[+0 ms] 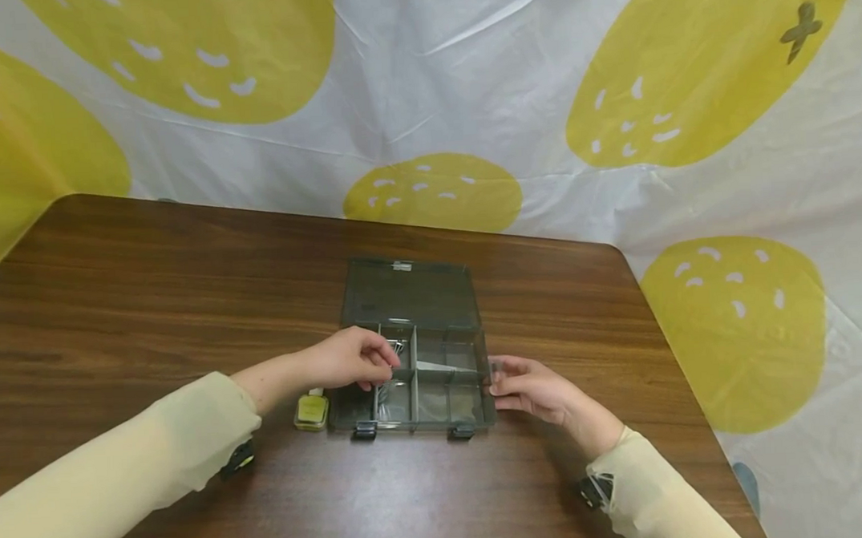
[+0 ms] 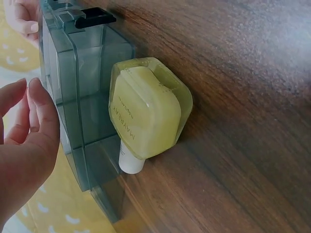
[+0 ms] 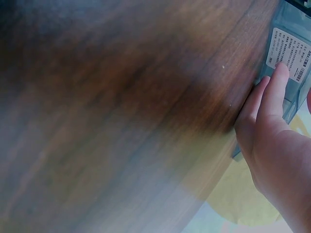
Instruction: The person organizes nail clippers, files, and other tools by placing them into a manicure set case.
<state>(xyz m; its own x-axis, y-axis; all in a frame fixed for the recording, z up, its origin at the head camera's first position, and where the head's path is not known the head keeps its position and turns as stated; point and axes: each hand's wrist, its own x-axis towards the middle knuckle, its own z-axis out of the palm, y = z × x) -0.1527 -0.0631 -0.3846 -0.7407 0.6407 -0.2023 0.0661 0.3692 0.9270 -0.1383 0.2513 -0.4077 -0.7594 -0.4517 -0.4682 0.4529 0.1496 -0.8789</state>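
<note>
A dark, see-through compartment box point(image 1: 451, 404) lies on the table with its lid point(image 1: 410, 294) folded back. Over its left compartments hovers my left hand point(image 1: 348, 359), thumb and index fingertips close together; I see no object between them in the left wrist view. Thin metal pieces point(image 1: 398, 347) lie in a back compartment beside these fingers. My right hand point(image 1: 533, 389) rests against the box's right side wall; its fingers lie straight along the labelled face point(image 3: 286, 51) in the right wrist view. A clear yellow, square-sided container point(image 2: 148, 111) stands just left of the box.
A white cylindrical piece point(image 2: 130, 158) shows by the yellow container. Two black latches point(image 1: 364, 431) stick out along the box's front edge. The brown wooden table point(image 1: 186, 288) meets a white curtain point(image 1: 466, 83) with yellow prints at its back edge.
</note>
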